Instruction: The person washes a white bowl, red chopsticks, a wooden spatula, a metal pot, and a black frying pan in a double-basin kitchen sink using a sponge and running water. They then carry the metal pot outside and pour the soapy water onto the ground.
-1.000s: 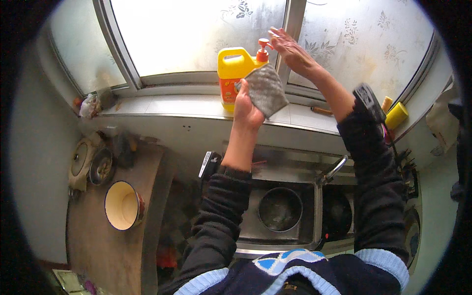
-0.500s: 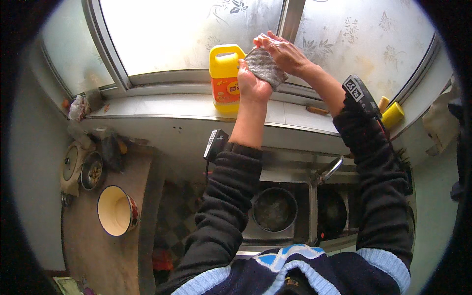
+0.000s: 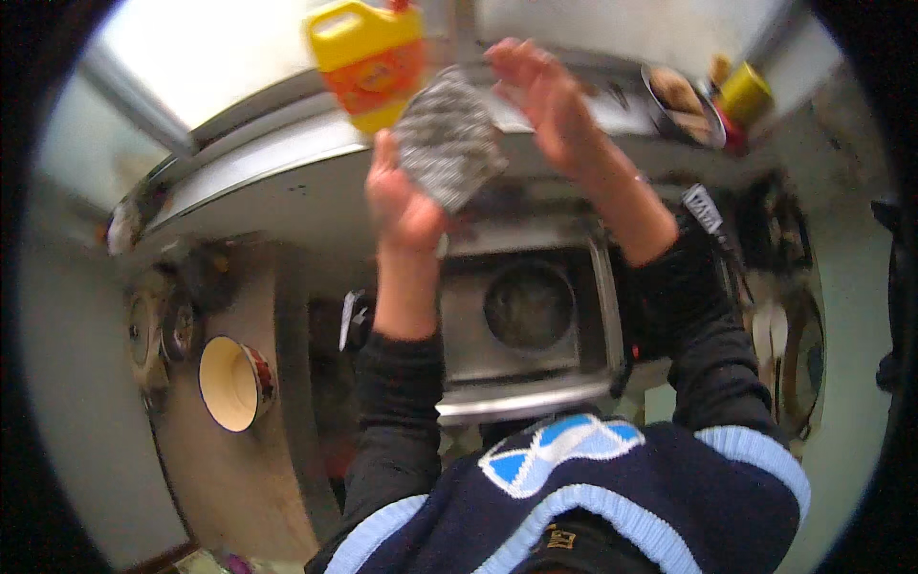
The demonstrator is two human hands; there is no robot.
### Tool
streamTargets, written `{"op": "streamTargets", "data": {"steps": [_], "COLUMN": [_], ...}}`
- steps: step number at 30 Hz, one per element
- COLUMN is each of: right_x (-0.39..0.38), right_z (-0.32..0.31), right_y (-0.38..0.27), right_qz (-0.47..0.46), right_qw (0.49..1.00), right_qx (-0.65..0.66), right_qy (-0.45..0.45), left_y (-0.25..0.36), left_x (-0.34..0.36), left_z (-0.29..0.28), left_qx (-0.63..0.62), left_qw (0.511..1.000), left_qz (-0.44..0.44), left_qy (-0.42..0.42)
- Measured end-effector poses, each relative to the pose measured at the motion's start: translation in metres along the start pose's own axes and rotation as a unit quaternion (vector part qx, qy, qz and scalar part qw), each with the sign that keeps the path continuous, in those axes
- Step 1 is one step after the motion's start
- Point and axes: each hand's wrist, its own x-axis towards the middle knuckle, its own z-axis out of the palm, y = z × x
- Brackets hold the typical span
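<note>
My left hand (image 3: pixel 406 210) holds a grey, ribbed cloth (image 3: pixel 449 139), which lies spread over its palm and fingers. The thumb stands up along the cloth's left edge, and most of the fingers are hidden beneath it. To the right of the cloth my right hand (image 3: pixel 550 100) is raised and apart from it, fingers stretched out and blurred by motion, holding nothing I can see. Just behind the cloth, a yellow jug (image 3: pixel 368 72) with an orange label and a loop handle stands on the windowsill (image 3: pixel 263 177).
Below my hands is a metal sink (image 3: pixel 459 354) with a dark round pot (image 3: pixel 529 306) in it. A cream enamel pot (image 3: pixel 234 383) stands on the left counter (image 3: pixel 239 488). At the sill's right are a bowl (image 3: pixel 712 134) with brown pieces and a yellow cylinder (image 3: pixel 746 93).
My right hand has come off the cloth and away to the right. The cloth now shows more of its face. The view has shifted, with the jug further up and left and the sink higher.
</note>
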Motion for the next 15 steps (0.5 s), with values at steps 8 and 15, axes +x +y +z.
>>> {"op": "streamTargets", "data": {"steps": [8, 15], "right_x": [-0.106, -0.162], "right_z": [-0.107, -0.232], "right_y": [0.058, 0.02], "right_qz": [0.342, 0.333], "right_qw": [0.786, 0.84], "right_qx": [0.515, 0.345], "right_qy": [0.015, 0.253], "left_y": [-0.082, -0.2], "left_x": [0.004, 0.04], "left_z": [-0.042, -0.111], "left_qx": [0.072, 0.381], "left_qw": [0.933, 0.835], "left_qz": [-0.093, -0.183], "left_qy": [0.339, 0.352]}}
